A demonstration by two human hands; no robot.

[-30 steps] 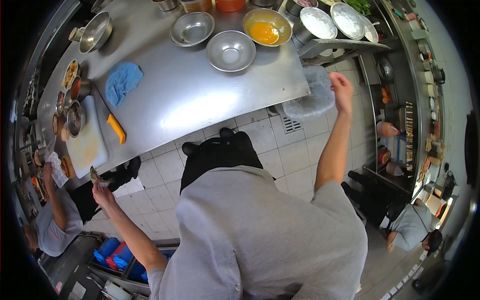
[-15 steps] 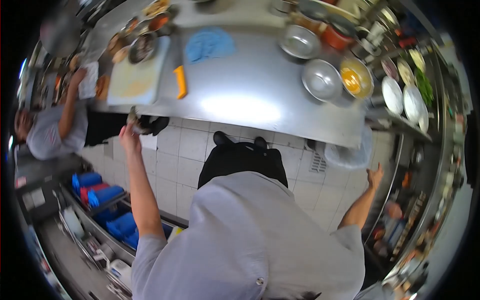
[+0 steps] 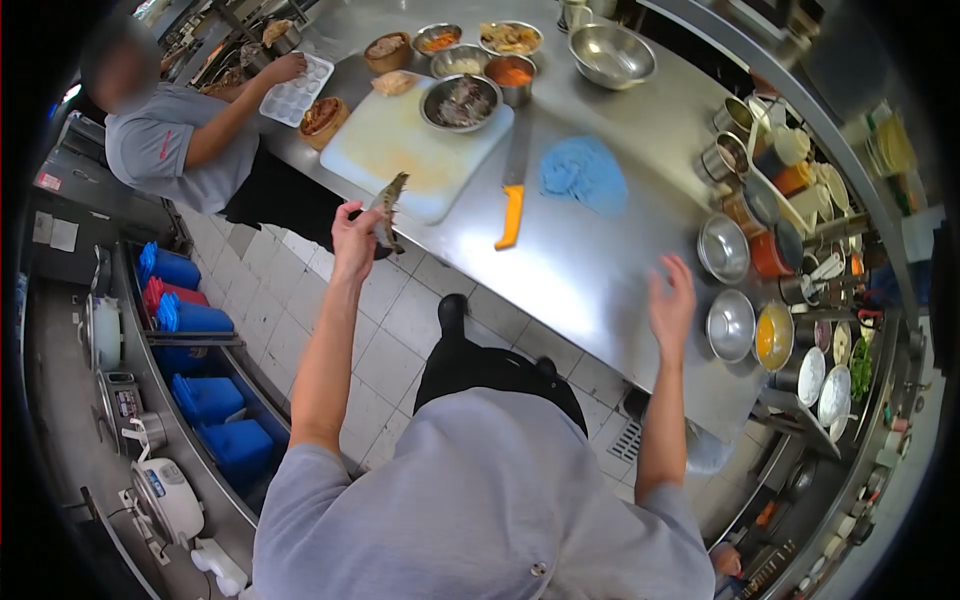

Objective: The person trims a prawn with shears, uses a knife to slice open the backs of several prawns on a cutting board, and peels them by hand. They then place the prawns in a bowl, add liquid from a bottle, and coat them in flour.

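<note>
My left hand [image 3: 354, 238] is closed on a raw shrimp [image 3: 387, 208], greyish and dark-striped, held up by the near edge of the white cutting board [image 3: 370, 150]. My right hand [image 3: 672, 300] hangs over the steel table with its fingers apart and holds nothing. A metal bowl [image 3: 460, 102] of greyish pieces sits on the board. Right of the board lies a knife with a yellow handle [image 3: 510, 217]. Between the knife and my right hand is a crumpled blue cloth or plastic sheet [image 3: 584, 174]. Nearest my right hand are metal bowls [image 3: 730, 326] at the table's right side.
At the left, a co-worker [image 3: 190, 140] reaches to a white tray [image 3: 298, 88]. Bowls of ingredients [image 3: 510, 38] line the back. A bowl with yellow egg [image 3: 773, 337] and a shelf with white plates [image 3: 833, 394] stand right. Blue bins [image 3: 205, 400] are lower left.
The view has turned, with the table now slanting. My right hand has risen from low at the right to over the table. My left hand still holds the shrimp, nearer the board.
</note>
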